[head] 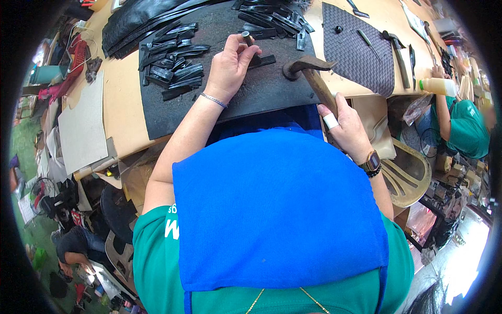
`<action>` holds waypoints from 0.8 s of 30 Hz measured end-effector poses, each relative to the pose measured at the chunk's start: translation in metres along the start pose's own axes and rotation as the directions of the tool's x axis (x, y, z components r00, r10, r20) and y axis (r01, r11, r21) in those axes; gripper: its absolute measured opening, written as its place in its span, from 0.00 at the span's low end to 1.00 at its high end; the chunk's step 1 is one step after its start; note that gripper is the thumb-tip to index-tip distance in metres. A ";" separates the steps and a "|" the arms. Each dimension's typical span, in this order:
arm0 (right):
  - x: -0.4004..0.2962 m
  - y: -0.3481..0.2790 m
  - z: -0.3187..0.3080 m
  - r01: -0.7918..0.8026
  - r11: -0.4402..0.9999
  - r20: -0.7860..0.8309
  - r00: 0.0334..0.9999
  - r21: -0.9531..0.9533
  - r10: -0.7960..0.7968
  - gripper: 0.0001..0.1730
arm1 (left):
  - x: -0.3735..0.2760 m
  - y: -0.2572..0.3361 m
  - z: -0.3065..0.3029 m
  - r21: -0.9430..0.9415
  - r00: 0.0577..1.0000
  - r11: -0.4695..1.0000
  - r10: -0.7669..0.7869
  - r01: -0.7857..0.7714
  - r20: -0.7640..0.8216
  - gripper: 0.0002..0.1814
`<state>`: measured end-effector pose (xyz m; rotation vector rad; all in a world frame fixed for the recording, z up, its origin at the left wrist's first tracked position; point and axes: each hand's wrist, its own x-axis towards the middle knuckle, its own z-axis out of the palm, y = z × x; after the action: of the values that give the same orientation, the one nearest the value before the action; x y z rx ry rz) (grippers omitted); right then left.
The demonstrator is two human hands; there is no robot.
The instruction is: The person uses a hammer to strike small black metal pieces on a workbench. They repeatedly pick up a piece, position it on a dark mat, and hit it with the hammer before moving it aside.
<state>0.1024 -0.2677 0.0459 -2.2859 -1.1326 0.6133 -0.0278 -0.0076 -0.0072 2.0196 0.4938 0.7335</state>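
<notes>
My left hand [231, 64] grips a metal punch [246, 35] upright over a small black strip [263, 61], which lies on a dark mat [223, 43]; whether the punch touches the strip is hidden. In my right hand [349, 125] is the wooden handle of a cobbler's hammer [304, 66], its head raised to the right of the punch. White tape wraps the right thumb. One pile of black leather-like strips [174, 62] lies left of my left hand, another pile [274, 19] beyond it.
Black sheets [137, 23] lie at the upper left. To the right, a woven-pattern mat [353, 47] bears an awl [368, 41]; another hammer [398, 59] lies at its edge. A bottle [438, 86] and a co-worker [462, 121] are further right. A plastic chair [411, 172] stands near my right elbow.
</notes>
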 end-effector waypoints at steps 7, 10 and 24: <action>0.001 0.004 0.000 0.030 1.000 -0.011 0.999 -0.005 -0.030 0.22 | 0.000 -0.001 0.001 -0.047 1.000 0.999 -0.015 0.015 -0.009 0.11; 0.001 0.003 0.000 0.038 0.999 -0.012 0.999 -0.013 -0.038 0.22 | -0.001 0.001 0.000 -0.035 1.000 0.999 -0.029 0.029 -0.005 0.11; 0.016 -0.003 -0.014 0.228 0.948 -0.107 0.972 0.220 -0.209 0.17 | -0.004 -0.005 0.005 0.111 0.993 0.987 0.118 -0.115 -0.021 0.13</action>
<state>0.1176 -0.2566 0.0554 -1.9390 -1.1880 0.5282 -0.0276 -0.0101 -0.0151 2.1574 0.4425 0.8220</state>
